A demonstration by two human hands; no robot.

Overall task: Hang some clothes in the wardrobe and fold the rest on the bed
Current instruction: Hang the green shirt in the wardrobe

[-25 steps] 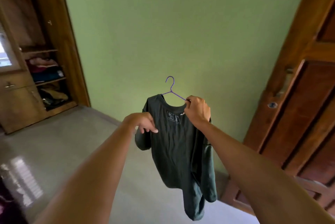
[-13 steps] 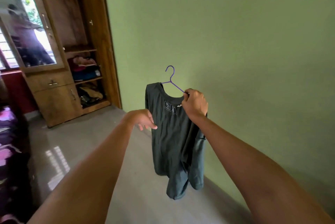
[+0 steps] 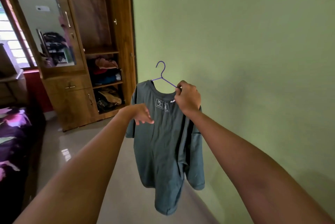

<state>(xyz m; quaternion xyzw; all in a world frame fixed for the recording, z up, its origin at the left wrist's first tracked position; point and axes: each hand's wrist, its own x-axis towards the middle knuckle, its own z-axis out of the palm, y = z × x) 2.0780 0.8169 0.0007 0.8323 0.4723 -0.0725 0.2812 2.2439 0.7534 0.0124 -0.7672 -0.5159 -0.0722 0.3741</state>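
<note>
A dark grey-green T-shirt (image 3: 163,142) hangs on a purple wire hanger (image 3: 161,74) in front of me, its neck label facing me. My right hand (image 3: 187,98) pinches the hanger's right arm together with the shirt's collar. My left hand (image 3: 140,114) is held out in front of the shirt's left shoulder with loose fingers, holding nothing. The wooden wardrobe (image 3: 116,24) stands ahead on the left, its right-hand compartment open, with folded clothes (image 3: 106,71) on its lower shelves. The bed (image 3: 12,133) with a purple flowered cover lies at the left edge.
A green wall (image 3: 235,42) runs along the right. The wardrobe's left door carries a mirror (image 3: 47,24), with a drawer and a cupboard door below. A window (image 3: 12,42) shows at far left. Pale glossy floor (image 3: 59,151) stretches between the bed and the wall.
The view has swung left: the wooden door on the right is gone and the wardrobe and bed have come into sight. My left hand has let go of the shirt's shoulder.
</note>
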